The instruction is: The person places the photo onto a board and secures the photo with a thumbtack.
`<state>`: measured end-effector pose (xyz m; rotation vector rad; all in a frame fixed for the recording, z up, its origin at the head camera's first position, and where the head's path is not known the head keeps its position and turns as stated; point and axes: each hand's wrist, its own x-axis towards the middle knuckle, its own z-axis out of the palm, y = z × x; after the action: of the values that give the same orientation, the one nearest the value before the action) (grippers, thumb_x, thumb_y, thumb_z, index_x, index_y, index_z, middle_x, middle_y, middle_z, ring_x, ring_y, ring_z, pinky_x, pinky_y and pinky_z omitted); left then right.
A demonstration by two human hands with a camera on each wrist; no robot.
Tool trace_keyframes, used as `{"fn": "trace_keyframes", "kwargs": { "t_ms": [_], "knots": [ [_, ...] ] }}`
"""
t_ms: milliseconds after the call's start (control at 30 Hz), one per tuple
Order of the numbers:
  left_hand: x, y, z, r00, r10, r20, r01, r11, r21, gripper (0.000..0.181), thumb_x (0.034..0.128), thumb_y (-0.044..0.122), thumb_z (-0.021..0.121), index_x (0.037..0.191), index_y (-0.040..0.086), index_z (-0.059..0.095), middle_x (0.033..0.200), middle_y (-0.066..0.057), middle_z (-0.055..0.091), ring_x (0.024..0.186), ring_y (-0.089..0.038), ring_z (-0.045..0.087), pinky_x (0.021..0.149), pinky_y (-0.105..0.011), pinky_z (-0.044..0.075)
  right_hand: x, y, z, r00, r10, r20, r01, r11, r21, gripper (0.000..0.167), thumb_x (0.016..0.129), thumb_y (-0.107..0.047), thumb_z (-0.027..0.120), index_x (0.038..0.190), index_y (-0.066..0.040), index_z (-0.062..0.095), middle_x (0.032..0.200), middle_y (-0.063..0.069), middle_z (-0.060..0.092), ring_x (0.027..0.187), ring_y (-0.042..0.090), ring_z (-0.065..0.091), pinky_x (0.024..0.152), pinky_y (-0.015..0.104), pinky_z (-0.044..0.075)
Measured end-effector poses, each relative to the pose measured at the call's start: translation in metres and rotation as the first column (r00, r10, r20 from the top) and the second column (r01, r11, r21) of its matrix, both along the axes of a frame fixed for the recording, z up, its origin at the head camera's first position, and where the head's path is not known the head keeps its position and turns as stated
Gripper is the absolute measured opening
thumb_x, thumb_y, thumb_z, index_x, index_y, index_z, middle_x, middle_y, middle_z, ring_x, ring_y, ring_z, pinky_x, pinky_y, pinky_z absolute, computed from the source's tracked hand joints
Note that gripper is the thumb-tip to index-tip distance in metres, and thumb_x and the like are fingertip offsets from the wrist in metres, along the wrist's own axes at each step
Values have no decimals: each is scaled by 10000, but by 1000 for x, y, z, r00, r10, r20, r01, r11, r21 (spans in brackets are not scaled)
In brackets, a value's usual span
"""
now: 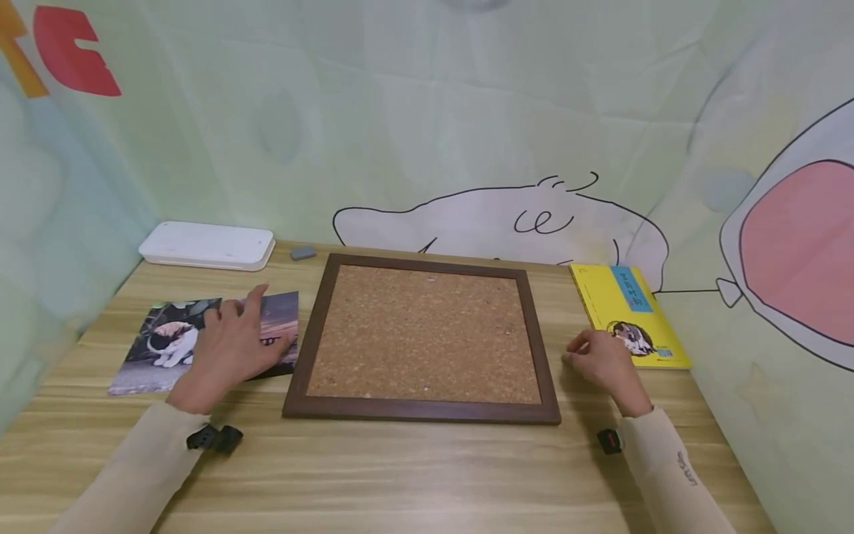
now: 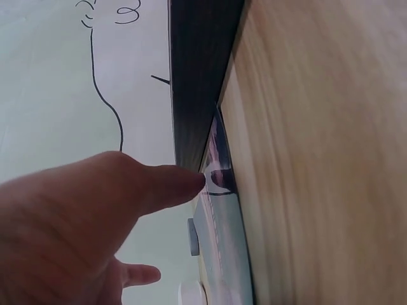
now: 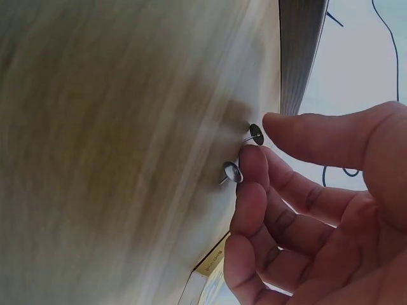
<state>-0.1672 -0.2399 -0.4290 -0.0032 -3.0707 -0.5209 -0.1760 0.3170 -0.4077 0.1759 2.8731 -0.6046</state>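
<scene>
My left hand (image 1: 230, 345) is spread over two photos, a cat photo (image 1: 170, 348) and a purple-toned sunset photo (image 1: 280, 315). In the left wrist view, the thumb tip lies at the sunset photo (image 2: 219, 175). To the right of a brown-framed cork board (image 1: 427, 334), my right hand (image 1: 603, 363) is low over the table with curled fingers. At its thumb and index fingertips, the right wrist view shows a metal thumbtack (image 3: 256, 135) in a pinch. A second thumbtack (image 3: 233, 171) is beside the fingertips; whether they hold it is unclear.
A yellow book (image 1: 627, 311) lies just beyond the right hand. A white case (image 1: 207, 246) and a small grey block (image 1: 303, 253) stand at the back left. Several small pins sit in the cork. A printed cloth hangs behind the wooden table (image 1: 400, 475).
</scene>
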Motion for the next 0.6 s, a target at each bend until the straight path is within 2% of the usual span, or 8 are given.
{"fn": "trace_keyframes", "kwargs": {
  "t_ms": [267, 400, 600],
  "knots": [
    [2, -1, 1, 999, 23, 28, -23, 1000, 19, 1014, 927, 416, 756, 1650, -52, 221, 1445, -545, 348, 1256, -759, 360, 814, -799, 467, 0, 0, -2, 999, 26, -31, -26, 1000, 11, 187, 972, -128, 754, 1064, 34, 768, 1053, 235, 772, 910, 303, 689, 769, 423, 558],
    [0, -2, 2, 999, 32, 40, -33, 999, 36, 1032, 923, 407, 773, 1647, -63, 207, 1440, -561, 320, 1226, -777, 346, 794, -793, 480, -2, -3, -4, 996, 60, -61, -60, 998, 1, 165, 997, -94, 710, 1071, 40, 770, 1050, 232, 772, 906, 301, 682, 794, 444, 555],
    [-5, -9, -2, 1000, 29, -5, -29, 997, 77, 1014, 904, 348, 803, 1611, -106, 235, 1423, -587, 281, 1274, -778, 315, 971, -813, 344, -4, -11, -4, 994, 73, -82, -76, 997, -30, 196, 1054, -69, 609, 1106, 46, 759, 1049, 204, 757, 886, 273, 624, 788, 395, 520]
  ]
}}
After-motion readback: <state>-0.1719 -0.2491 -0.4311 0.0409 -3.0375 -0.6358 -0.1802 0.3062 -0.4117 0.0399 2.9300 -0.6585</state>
